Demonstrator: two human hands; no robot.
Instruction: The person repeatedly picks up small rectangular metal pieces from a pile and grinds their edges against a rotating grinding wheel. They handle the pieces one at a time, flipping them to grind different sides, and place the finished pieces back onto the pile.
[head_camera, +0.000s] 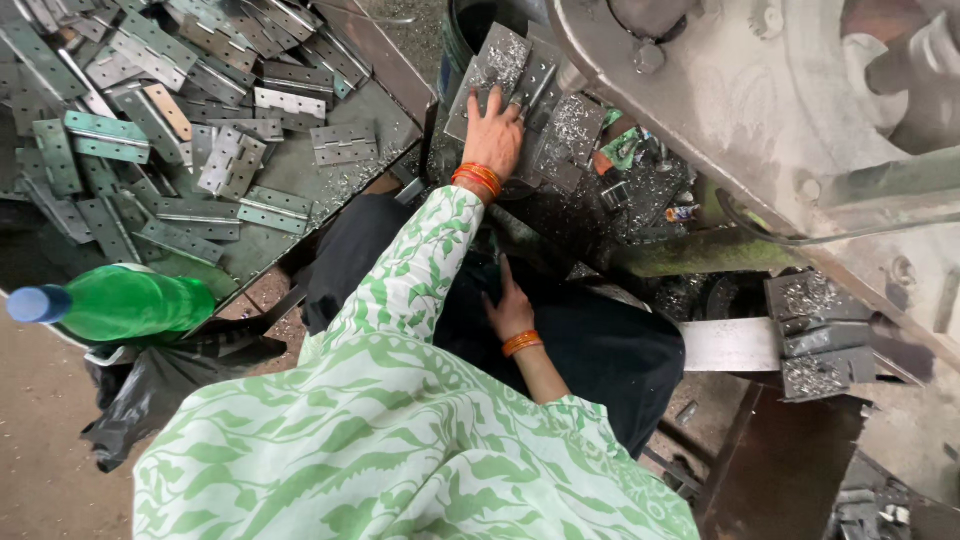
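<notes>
Hinges (520, 90) dusted with metal shavings lie stacked at upper centre, under the left hand (492, 135), whose fingers spread flat on them, gripping nothing. Right hand (510, 308) rests open on the dark lap at centre. Picking one up calls for curling fingers round a plate edge.

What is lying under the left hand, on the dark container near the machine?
Under the left hand lies a loose stack of grey metal hinge plates dusted with metal shavings. They cover the dark container, so its inside cannot be seen.
</notes>
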